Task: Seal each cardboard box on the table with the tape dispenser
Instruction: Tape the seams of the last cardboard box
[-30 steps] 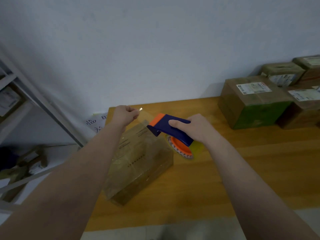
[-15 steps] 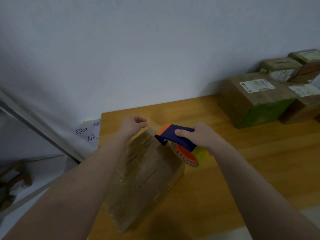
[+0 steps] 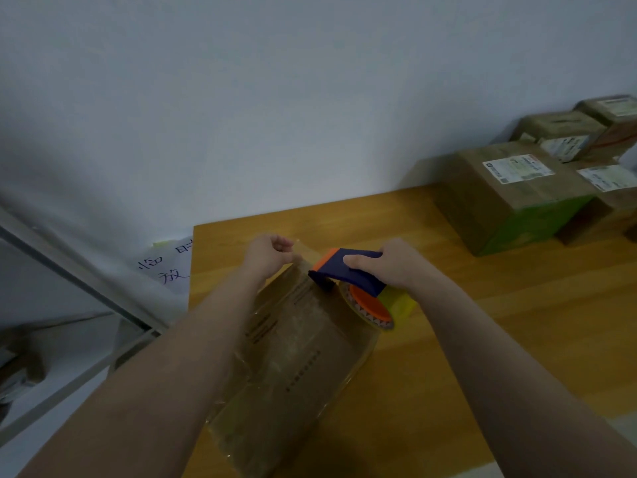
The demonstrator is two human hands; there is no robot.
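A long cardboard box wrapped in clear tape lies diagonally on the wooden table in front of me. My right hand grips the blue and orange tape dispenser, whose blade end rests on the box's far end; its orange roll hangs off the right side. My left hand pinches the free end of the clear tape just beyond the box's far edge. A short strip of tape stretches between my two hands.
Several taped cardboard boxes with white labels stand at the back right against the wall. A metal shelf frame runs along the left of the table. A paper note with handwriting hangs beside the table's left edge.
My hands and the dispenser have dropped toward the box's far end, and the tape strip between them has shortened. The view has shifted down and left.
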